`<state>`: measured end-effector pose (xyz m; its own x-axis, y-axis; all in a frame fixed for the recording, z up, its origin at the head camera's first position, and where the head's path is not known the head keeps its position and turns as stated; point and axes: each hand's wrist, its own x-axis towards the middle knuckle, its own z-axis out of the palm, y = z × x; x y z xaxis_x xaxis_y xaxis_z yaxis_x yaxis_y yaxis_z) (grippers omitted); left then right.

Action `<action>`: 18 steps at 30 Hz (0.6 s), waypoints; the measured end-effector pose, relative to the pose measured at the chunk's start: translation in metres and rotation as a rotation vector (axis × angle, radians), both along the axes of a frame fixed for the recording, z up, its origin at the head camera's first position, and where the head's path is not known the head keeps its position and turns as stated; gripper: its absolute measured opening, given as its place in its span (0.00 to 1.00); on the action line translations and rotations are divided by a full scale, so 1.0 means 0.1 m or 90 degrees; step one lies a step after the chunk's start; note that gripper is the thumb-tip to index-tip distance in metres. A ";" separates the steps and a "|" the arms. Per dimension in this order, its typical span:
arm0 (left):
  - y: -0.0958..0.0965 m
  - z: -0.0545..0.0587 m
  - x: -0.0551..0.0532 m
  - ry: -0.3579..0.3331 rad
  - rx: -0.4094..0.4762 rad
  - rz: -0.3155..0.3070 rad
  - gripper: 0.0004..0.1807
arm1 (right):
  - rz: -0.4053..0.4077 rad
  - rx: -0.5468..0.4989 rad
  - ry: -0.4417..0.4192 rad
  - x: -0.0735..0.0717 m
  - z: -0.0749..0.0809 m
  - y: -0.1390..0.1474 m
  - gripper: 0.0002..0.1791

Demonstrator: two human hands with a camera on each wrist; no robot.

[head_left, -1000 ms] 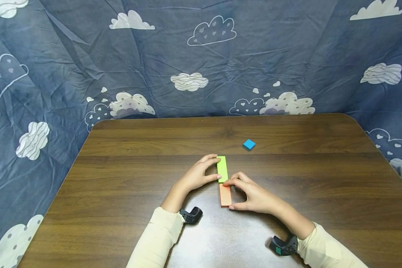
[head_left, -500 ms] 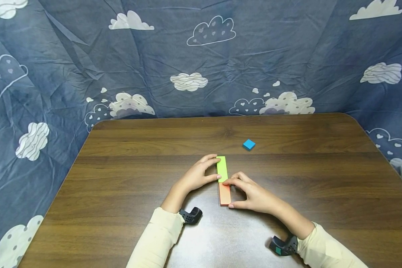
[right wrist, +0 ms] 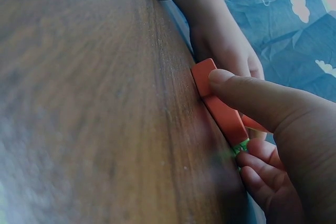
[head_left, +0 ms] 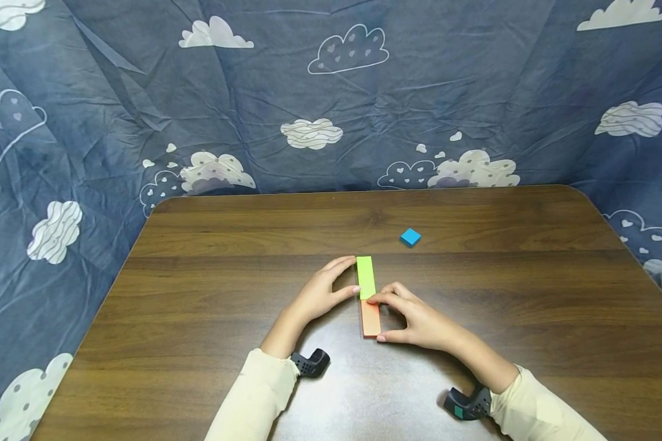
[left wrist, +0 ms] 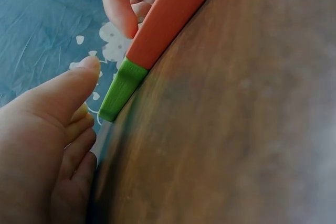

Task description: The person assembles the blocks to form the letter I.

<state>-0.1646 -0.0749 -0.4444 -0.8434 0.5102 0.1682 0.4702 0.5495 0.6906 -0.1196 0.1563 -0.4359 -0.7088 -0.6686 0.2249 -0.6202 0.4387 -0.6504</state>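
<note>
A lime-green rectangular block (head_left: 366,275) and an orange rectangular block (head_left: 371,322) lie end to end in a line on the wooden table. My right hand (head_left: 421,321) holds the orange block, thumb at its near corner and index finger at the end that meets the green one. Left of the green block is my left hand (head_left: 317,297), fingers spread in a loose arch. Its thumb (left wrist: 86,66) stands a little apart from the green block in the left wrist view. In the right wrist view, fingers hide most of the green block.
A small blue block (head_left: 410,237) lies farther back on the table (head_left: 226,294), beyond the green one. Black wrist cameras (head_left: 312,363) sit low over the tabletop. Behind the far edge hangs a blue cloud-print cloth (head_left: 353,98).
The orange block has slid slightly away from me, up against the green block. My left fingers have come off the top of the green block and drawn a little left.
</note>
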 end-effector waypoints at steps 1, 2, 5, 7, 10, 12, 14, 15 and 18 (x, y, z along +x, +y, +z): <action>0.00 0.00 0.01 0.001 0.000 0.003 0.33 | -0.001 0.001 -0.001 0.00 0.00 0.00 0.30; -0.01 0.00 0.02 0.001 -0.001 0.005 0.33 | -0.002 0.001 -0.002 0.00 0.00 0.00 0.30; -0.02 -0.01 0.05 0.001 0.001 0.010 0.33 | -0.004 0.003 -0.003 0.00 0.00 0.00 0.31; -0.03 0.00 0.08 -0.001 0.003 0.012 0.33 | -0.004 0.003 -0.001 0.00 -0.01 0.00 0.31; -0.04 -0.01 0.11 -0.002 -0.002 0.012 0.33 | -0.004 0.002 0.000 0.00 -0.01 0.00 0.31; -0.05 -0.01 0.13 -0.001 -0.007 0.012 0.33 | -0.003 0.002 0.000 0.00 -0.01 0.00 0.31; -0.05 -0.01 0.15 0.004 -0.014 0.009 0.34 | -0.003 0.002 -0.003 0.00 -0.01 0.00 0.31; -0.05 -0.01 0.16 0.007 -0.017 0.007 0.35 | -0.003 0.002 -0.004 0.00 -0.01 0.00 0.31; -0.04 -0.02 0.19 0.022 -0.024 -0.006 0.37 | -0.003 0.000 -0.006 0.00 -0.01 0.00 0.31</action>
